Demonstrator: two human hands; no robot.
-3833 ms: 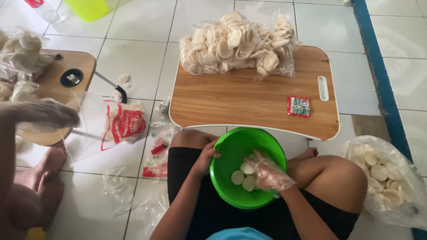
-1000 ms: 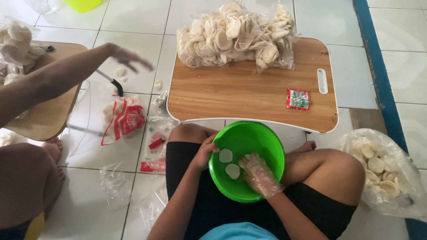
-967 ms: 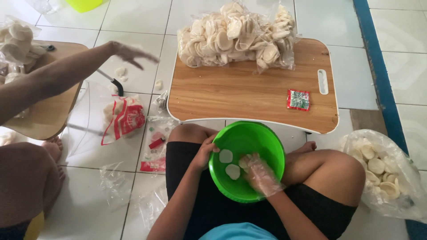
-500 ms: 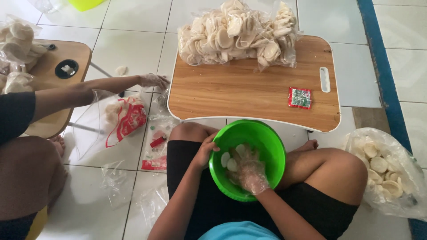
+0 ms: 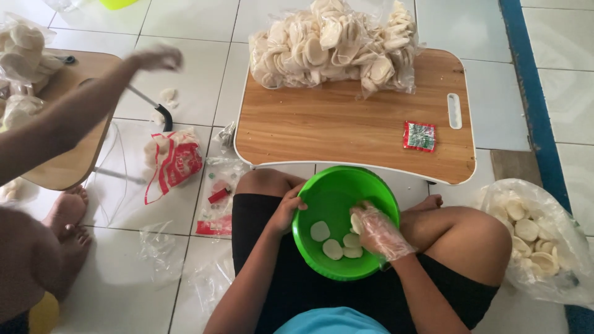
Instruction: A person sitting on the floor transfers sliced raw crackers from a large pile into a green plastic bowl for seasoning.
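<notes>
A green plastic bowl [image 5: 328,198] rests tilted in my lap and holds a few pale round crackers [image 5: 320,231]. My left hand [image 5: 289,206] grips the bowl's left rim. Covered by a clear plastic glove, my right hand [image 5: 378,232] is inside the bowl, its fingers on the crackers at the right side. In front of my knees stands a low wooden lap table [image 5: 346,127]. On it lie a big clear bag of crackers [image 5: 331,40] and a small red-green sachet [image 5: 419,136].
Another person sits at the left, with an arm [image 5: 80,111] stretched over a second small wooden table [image 5: 74,161]. A printed red-and-white bag [image 5: 174,162] and empty clear bags lie on the white tile floor. A clear bag of crackers [image 5: 535,238] sits at my right.
The other person's arm has lifted from the floor bags and swung up toward the far left. My gloved right hand shifted slightly to the right inside the bowl. My left hand stays on the rim.
</notes>
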